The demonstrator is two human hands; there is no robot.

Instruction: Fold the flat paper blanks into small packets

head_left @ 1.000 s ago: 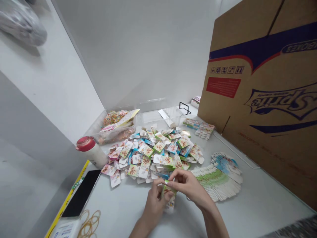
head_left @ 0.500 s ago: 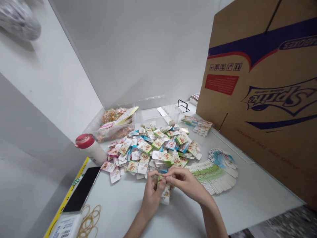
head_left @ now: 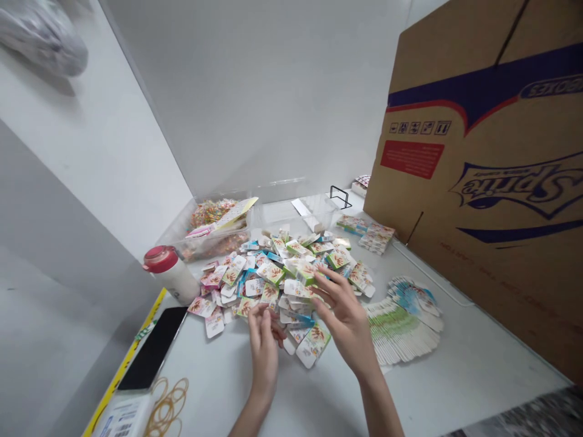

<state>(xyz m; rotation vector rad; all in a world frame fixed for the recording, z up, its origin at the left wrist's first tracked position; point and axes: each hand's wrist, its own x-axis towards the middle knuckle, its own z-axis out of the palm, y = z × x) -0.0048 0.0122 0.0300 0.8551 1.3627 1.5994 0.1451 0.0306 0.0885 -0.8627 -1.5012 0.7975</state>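
A heap of small printed card boxes (head_left: 269, 273), with green, blue and pink edges, lies on the white table. My right hand (head_left: 344, 315) is over the heap's near right side, fingers spread. At its fingertips a slightly blurred green-edged small box (head_left: 301, 271) is on or just above the heap; no finger is plainly wrapped round it. My left hand (head_left: 265, 341) is at the heap's near edge, fingers loosely bent and apart, nothing visible in it. Between the hands a small box with an open flap (head_left: 314, 343) lies on the table.
A fanned row of flat cartons (head_left: 405, 328) lies on the right, before a large cardboard box (head_left: 455, 230). On the left are a red-lidded bottle (head_left: 175, 276), a black phone-like slab (head_left: 152, 349) and rubber bands (head_left: 167, 403). A clear plastic tub (head_left: 175, 233) stands behind.
Both hands held a small box together; now they are apart. My right hand has moved forward to the heap with its fingers spread, and my left hand has moved slightly left and loosened.
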